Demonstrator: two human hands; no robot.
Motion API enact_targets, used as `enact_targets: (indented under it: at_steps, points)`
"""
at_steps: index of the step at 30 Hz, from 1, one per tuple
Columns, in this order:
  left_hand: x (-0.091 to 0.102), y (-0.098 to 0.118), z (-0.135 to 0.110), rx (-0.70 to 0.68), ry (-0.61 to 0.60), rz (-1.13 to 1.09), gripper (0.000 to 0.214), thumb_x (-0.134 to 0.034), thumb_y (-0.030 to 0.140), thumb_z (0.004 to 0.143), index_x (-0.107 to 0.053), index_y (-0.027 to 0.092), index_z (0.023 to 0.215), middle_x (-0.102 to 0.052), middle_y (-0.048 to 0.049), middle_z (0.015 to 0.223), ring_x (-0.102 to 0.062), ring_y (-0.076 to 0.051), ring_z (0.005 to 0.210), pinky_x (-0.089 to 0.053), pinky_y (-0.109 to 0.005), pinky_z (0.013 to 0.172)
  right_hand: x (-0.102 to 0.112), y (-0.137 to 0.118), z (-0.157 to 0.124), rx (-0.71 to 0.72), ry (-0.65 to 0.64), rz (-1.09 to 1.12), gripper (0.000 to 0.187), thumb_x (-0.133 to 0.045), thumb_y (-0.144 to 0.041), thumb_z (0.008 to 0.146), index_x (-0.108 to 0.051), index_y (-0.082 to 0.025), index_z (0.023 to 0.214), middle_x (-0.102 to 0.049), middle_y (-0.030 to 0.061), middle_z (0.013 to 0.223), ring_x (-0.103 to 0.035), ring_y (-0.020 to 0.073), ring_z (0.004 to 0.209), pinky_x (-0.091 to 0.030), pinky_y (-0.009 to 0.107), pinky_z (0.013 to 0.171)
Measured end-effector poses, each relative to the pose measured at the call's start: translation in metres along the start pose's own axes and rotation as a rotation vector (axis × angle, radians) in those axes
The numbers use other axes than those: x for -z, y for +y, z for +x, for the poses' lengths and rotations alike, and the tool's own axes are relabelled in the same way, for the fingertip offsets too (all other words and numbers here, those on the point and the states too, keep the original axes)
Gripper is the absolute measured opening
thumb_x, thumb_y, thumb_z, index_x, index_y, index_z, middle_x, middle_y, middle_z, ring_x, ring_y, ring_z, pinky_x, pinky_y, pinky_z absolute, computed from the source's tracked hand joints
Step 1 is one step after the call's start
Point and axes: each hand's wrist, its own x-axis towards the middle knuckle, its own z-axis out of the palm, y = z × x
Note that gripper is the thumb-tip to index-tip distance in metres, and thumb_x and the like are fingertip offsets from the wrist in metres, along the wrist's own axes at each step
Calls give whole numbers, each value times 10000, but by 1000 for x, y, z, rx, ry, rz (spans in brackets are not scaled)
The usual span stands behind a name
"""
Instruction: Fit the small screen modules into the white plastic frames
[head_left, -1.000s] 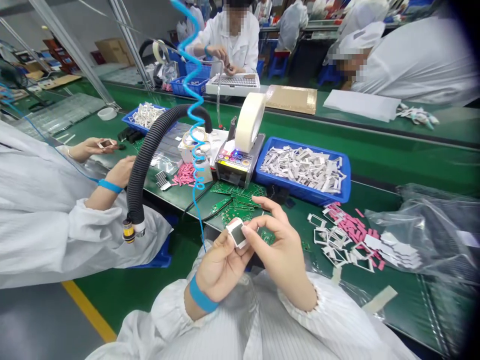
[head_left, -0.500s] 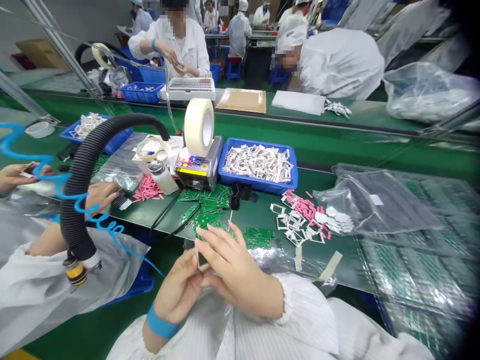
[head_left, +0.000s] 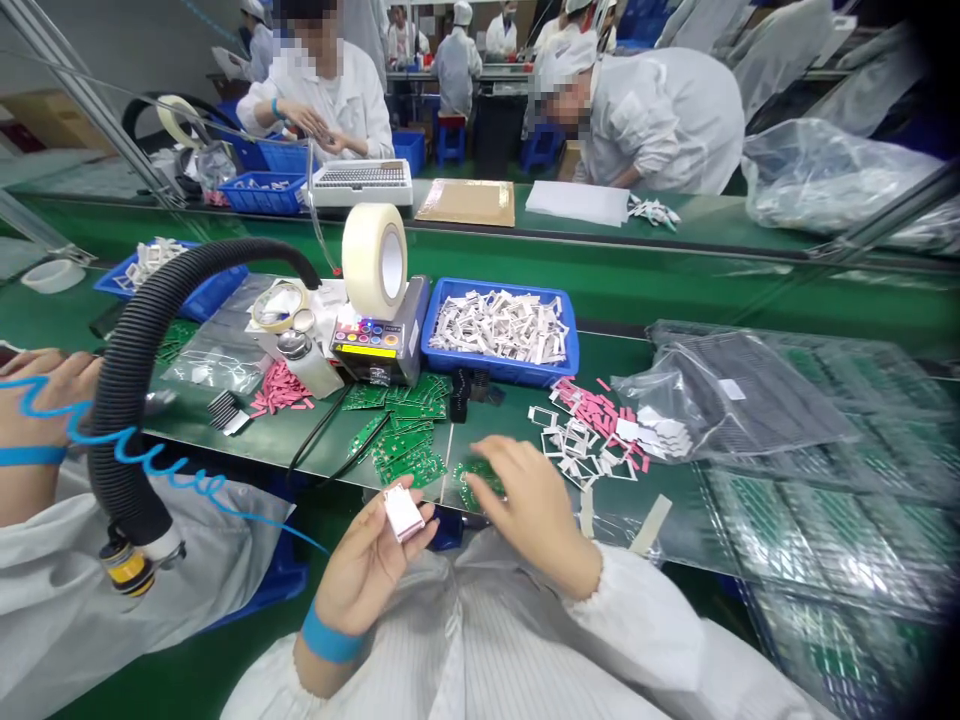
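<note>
My left hand [head_left: 367, 570] is shut on a small white rectangular piece with a pinkish face [head_left: 403, 513], pinching it between thumb and fingers. My right hand [head_left: 534, 508] is apart from it, fingers curled and holding nothing. Those fingertips reach over a green circuit board [head_left: 476, 482] at the bench's near edge. More green boards [head_left: 401, 455] lie to the left of that hand. Loose white frames and pink strips [head_left: 585, 440] lie a little farther to the right.
A blue tray of white frames [head_left: 499, 340] stands beyond the boards, next to a tape dispenser [head_left: 375, 300]. A black corrugated hose [head_left: 124, 400] rises at left, beside a co-worker's hand [head_left: 45, 400]. A plastic bag [head_left: 727, 390] lies at right, and pink strips [head_left: 281, 388] lie at centre-left.
My hands have parted. The small white piece, earlier held between both hands, now sits in my left hand alone, and my right hand has moved down and right over the boards.
</note>
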Motion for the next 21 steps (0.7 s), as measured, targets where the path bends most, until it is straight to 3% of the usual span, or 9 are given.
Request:
enact_targets:
  at_steps: [3,7,12,15,17,21]
  points:
    - [2,3,0,11,15,32,286,-592,213,820,-624,186,1102,-745,-58,962,-691,-205,870,-521,-391,848,-12,31,1,-85,-129,-151,235,-571,-298,841,-628,-135,1001,-629,113,945,-625,221,756,-499,346,629]
    - [-3,1,0,25,-26,64,290,-590,202,821,-614,171,1109,-735,-62,965,-686,-190,852,-514,-372,834,-21,46,5,34,-196,-170,144,-572,-237,846,-643,-164,947,-602,67,895,-625,167,697,-487,276,586]
    - [-12,-1,2,32,-100,58,263,-637,215,790,-651,157,1045,-735,-70,949,-682,-190,857,-508,-348,828,-17,53,18,232,-194,-218,141,-498,-114,860,-633,-153,868,-620,67,822,-615,174,692,-469,272,567]
    - [-17,-1,4,46,-111,47,253,-638,233,792,-658,148,1029,-734,-69,942,-681,-183,849,-510,-331,817,-8,60,29,286,-113,-235,243,-433,-3,839,-629,-144,870,-648,67,771,-625,178,675,-478,276,576]
    - [-20,-3,5,61,-117,42,252,-642,240,790,-661,145,1022,-733,-66,933,-680,-179,848,-508,-323,814,6,58,32,284,-26,-241,232,-419,-33,861,-619,-129,927,-669,89,798,-641,196,696,-494,296,586]
    - [-29,-5,6,74,-156,48,294,-684,269,753,-663,148,1020,-726,-68,935,-678,-180,839,-507,-327,806,43,30,21,241,331,-92,253,-452,-124,890,-549,-172,1118,-698,95,945,-673,192,835,-545,311,727]
